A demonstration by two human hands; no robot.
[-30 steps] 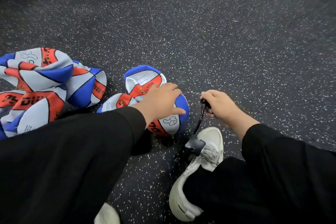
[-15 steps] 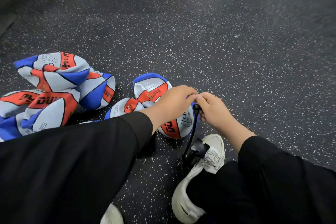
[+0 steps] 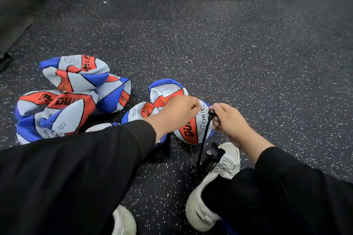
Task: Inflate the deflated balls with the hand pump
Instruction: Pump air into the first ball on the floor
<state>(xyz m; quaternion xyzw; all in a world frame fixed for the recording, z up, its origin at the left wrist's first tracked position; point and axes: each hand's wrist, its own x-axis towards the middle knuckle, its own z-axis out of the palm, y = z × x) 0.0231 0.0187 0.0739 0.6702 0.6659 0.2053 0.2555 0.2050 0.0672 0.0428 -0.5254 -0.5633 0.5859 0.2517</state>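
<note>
the ball (image 3: 191,129) being worked on lies crumpled on the floor (image 3: 248,63) just in front of the white shoe (image 3: 225,166), so no air has visibly gone in yet. the right hand (image 3: 229,122) pinches the tip of the black pump hose (image 3: 204,135) against it while the left hand (image 3: 177,110), fingers curled, pinches the ball's skin beside that tip. i judge this the needle-fitting step, with at least 2 more flat balls (image 3: 76,89) piled to the left untouched.

Crumpled balls (image 3: 72,95) left of held ball (image 3: 191,131), pump (image 3: 210,160) right beside shoe (image 3: 214,183)
</note>
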